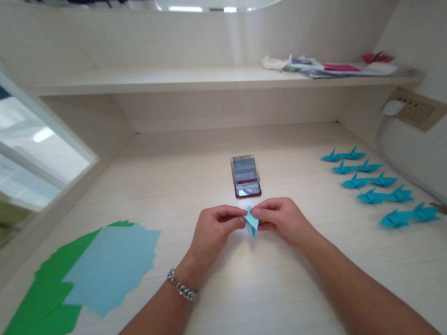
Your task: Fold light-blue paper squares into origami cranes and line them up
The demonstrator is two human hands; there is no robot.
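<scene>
Between both hands, above the middle of the desk, is a small folded piece of light-blue origami paper (251, 224), narrowing to a point at the bottom. My left hand (221, 224) pinches its left edge between thumb and fingers. From the other side, my right hand (276, 214) grips its right edge the same way, with the thumb on top. Some of the fingertips are hidden behind the paper. Just beyond the hands lies a phone (247, 190), its upper part blurred out.
To the left, light-blue paper sheets (112, 268) overlap green paper sheets (32, 325). Several folded blue paper cranes (368, 181) stand in rows at the right. A white cable (423, 185) runs from the wall socket (422, 108) past them. Papers (326, 68) lie on the shelf (193, 79).
</scene>
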